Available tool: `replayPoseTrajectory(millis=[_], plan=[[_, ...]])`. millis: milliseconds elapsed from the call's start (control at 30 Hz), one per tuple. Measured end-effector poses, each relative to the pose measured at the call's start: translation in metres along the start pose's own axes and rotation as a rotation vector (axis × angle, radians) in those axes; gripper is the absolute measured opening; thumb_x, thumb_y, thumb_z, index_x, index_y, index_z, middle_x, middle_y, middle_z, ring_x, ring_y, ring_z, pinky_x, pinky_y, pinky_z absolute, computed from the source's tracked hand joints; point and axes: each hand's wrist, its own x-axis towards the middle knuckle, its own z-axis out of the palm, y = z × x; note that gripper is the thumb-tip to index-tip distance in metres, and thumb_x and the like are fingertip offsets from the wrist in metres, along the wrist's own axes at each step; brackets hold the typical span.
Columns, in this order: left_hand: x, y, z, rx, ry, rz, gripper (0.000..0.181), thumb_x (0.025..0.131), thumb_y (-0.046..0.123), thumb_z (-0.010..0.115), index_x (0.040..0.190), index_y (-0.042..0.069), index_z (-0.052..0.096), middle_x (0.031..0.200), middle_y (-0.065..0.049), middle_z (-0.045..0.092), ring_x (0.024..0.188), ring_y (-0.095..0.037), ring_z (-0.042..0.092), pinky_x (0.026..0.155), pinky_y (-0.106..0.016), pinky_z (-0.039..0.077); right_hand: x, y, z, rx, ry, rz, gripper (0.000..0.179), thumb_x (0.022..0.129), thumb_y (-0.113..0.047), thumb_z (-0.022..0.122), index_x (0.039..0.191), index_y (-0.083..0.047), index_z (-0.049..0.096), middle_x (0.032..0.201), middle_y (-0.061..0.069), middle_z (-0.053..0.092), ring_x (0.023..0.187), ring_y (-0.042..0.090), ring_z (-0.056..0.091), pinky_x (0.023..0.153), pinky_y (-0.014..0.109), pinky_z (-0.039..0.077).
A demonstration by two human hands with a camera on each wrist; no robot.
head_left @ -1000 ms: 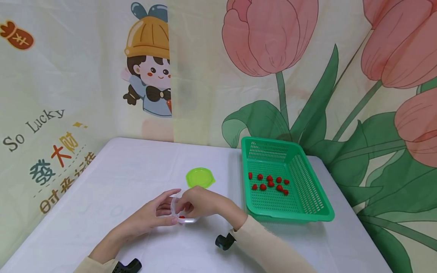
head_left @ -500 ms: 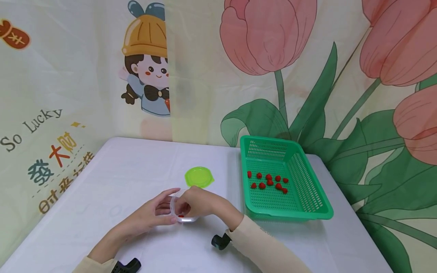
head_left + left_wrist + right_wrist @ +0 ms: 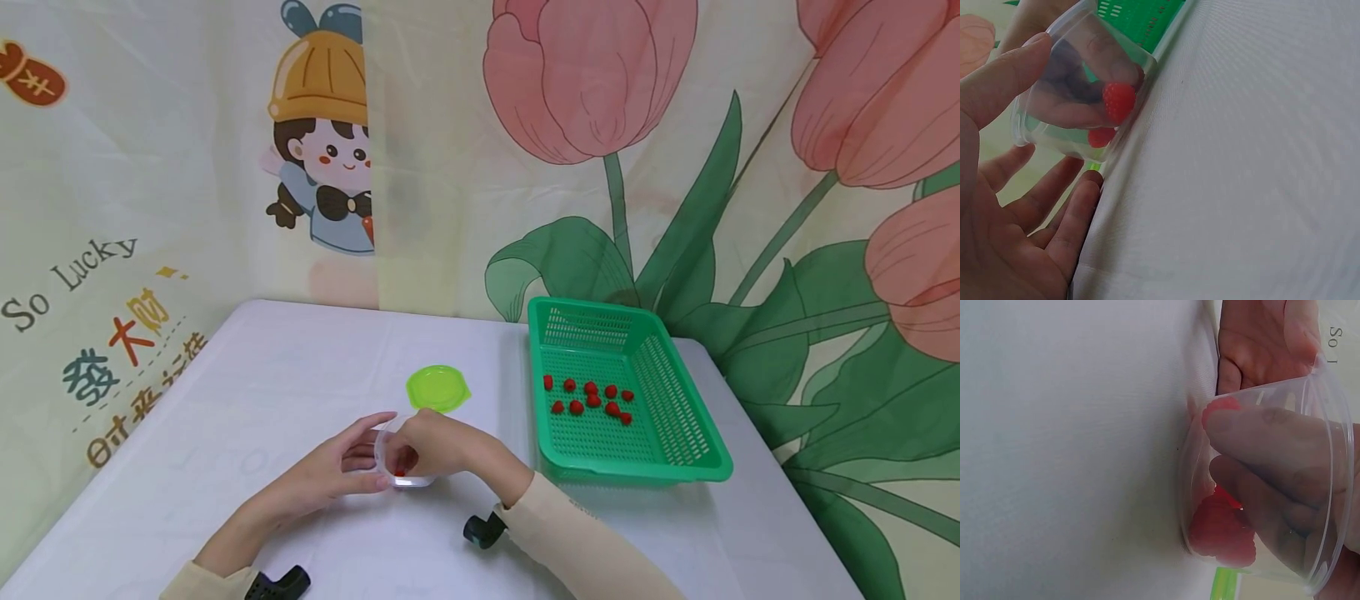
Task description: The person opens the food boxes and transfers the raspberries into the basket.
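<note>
A clear plastic cup stands with its base at the white table. My left hand holds it from the left, thumb at the rim and fingers curved along the side. My right hand reaches down into the cup. Inside, its fingertips pinch a red raspberry low near the base. More raspberries lie together at the bottom of the cup, seen through the wall in the right wrist view. From the head view, the right hand hides most of the cup's inside.
A green plastic basket stands on the right of the table with several raspberries on its floor. Just behind the cup lies a bright green lid. A printed cloth backdrop hangs behind the table.
Both hands stay at the cup. The right fingers have shifted slightly inside it, and the red raspberry under them shows a little higher. The basket and lid remain in place.
</note>
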Motion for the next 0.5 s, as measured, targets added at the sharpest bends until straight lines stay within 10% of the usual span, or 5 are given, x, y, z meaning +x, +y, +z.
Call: replayPoseTrajectory(millis=[500], plan=[[-0.0017, 0.0033, 0.0002, -0.002, -0.001, 0.023, 0.089, 0.096, 0.018, 0.081, 0.167, 0.017, 0.028, 0.152, -0.019, 0.051, 0.137, -0.036, 0.055, 0.104, -0.022, 0.051, -0.0014, 0.0017, -0.0027, 0.031, -0.004, -0.012, 0.01, 0.094, -0.008, 0.082, 0.102, -0.014, 0.083, 0.091, -0.009, 0.075, 0.08, -0.001, 0.061, 0.077, 0.008, 0.049]])
